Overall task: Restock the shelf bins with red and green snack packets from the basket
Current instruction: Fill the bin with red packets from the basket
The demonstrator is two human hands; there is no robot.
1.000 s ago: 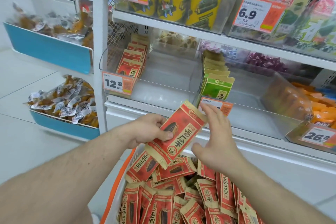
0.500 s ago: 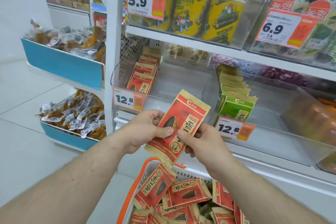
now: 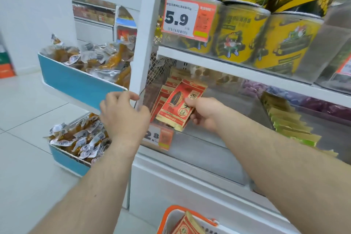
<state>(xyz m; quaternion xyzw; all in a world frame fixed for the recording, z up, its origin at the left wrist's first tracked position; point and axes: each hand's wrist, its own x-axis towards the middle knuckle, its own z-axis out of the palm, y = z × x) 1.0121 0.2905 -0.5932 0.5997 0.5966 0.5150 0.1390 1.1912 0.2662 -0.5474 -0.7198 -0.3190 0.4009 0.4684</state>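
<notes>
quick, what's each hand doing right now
Left hand: fingers curled on the front corner of the clear bin.
Right hand: pinching a red snack packet, at the row of red packets in the bin.

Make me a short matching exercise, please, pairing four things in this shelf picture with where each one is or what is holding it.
Things:
1. red packet
2. green packets
3. yellow cans
4. basket

Places:
A. on the shelf above the bins
B. at the bottom edge of the view
C. pinched in the right hand
D. lined up in the right-hand bin

Pairs: 1-C, 2-D, 3-A, 4-B
</notes>
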